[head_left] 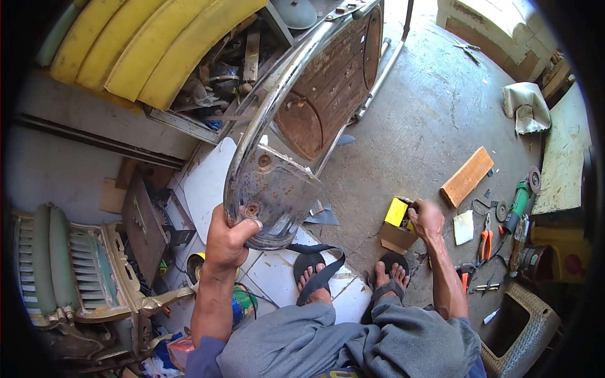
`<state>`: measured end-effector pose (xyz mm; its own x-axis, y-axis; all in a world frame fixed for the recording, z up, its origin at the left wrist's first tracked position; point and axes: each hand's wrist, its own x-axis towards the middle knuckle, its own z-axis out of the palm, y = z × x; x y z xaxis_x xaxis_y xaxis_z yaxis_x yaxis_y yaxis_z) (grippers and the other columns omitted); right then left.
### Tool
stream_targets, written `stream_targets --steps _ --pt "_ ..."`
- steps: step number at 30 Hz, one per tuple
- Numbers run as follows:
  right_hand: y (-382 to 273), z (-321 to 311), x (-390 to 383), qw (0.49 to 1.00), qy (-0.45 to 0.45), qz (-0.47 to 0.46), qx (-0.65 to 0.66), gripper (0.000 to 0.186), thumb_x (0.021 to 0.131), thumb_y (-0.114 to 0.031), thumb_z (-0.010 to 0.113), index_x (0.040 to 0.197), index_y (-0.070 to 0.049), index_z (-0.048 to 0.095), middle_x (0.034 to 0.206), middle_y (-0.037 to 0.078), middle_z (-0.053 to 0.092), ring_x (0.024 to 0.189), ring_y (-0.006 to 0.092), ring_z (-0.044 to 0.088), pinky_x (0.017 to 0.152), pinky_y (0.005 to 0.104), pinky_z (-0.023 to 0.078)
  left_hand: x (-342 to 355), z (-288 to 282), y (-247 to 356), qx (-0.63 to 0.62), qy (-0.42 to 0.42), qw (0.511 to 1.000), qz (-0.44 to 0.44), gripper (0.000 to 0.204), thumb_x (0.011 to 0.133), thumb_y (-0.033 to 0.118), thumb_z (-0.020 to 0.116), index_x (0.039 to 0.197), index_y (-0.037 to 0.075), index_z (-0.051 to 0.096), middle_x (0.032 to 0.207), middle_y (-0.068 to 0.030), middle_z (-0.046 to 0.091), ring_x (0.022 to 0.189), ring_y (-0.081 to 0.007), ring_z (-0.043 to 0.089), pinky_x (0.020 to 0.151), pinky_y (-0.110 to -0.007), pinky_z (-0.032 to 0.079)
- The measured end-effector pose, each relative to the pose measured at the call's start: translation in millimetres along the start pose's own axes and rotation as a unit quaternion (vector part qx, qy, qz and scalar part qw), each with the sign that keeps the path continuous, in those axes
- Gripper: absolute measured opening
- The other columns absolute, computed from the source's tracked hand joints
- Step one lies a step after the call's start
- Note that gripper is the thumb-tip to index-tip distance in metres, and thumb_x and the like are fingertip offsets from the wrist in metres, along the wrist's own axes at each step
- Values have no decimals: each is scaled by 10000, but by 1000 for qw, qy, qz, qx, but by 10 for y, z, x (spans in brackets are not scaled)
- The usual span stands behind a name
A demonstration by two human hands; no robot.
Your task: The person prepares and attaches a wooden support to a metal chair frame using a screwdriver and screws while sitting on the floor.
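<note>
Rusty brown metal frame with chrome rim [305, 123] tilts from view centre toward 12 o'clock; left hand [228, 240] grips its rounded lower end, thumb over the edge, likely steadying it. Between 3 and 4 o'clock, small yellow cardboard box [397, 211] sits flap-open on grey concrete floor [413, 126], probably for easy reach. Right hand [428, 219] curls at its mouth, blurred; can't tell if pinching anything. Contents hidden. At 11, grey open-topped cabinet [183, 127] holds wood strip [251, 57], dim clutter.
</note>
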<state>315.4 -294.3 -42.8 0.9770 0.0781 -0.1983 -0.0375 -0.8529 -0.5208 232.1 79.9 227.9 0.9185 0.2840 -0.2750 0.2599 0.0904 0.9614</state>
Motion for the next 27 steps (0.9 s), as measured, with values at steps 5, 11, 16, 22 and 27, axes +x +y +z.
stream_targets --steps 5,11,16,22,27 --pt "-28 -94 -118 997 35 5 66 209 841 -220 635 933 -33 651 910 215 697 838 411 678 738 475 540 27 -33 2 2 -8 1000 -7 444 724 -63 589 1167 -95 604 1049 -125 691 948 -210 671 866 -330 523" --pt "-931 -668 -89 947 141 -190 219 146 909 -67 645 1034 5 666 931 179 695 763 306 706 700 394 571 31 46 27 -12 -7 1000 2 540 712 -76 574 1251 -66 566 1124 -130 674 1020 -228 658 923 -341 508" --pt "-2075 -1163 -125 873 60 -328 356 128 914 -80 685 1018 -5 682 930 139 706 792 234 718 677 331 596 15 7 4 -12 2 1000 -1 550 707 -89 565 1256 -64 562 1129 -129 673 1023 -234 660 935 -346 509" --pt "-2749 -1197 -136 804 122 -465 350 178 883 -54 704 1044 -19 637 892 137 666 765 296 696 655 369 575 23 65 -12 -23 -14 1000 0 548 717 -96 558 1264 -68 561 1140 -131 675 1038 -229 663 939 -345 517" --pt "-2860 -1167 -168 809 156 -455 338 193 869 -28 716 1051 -21 651 881 120 676 763 272 696 646 359 564 -14 94 -5 -21 -9 1000 4 570 721 -104 541 1290 -68 555 1167 -133 673 1068 -217 657 960 -341 508"
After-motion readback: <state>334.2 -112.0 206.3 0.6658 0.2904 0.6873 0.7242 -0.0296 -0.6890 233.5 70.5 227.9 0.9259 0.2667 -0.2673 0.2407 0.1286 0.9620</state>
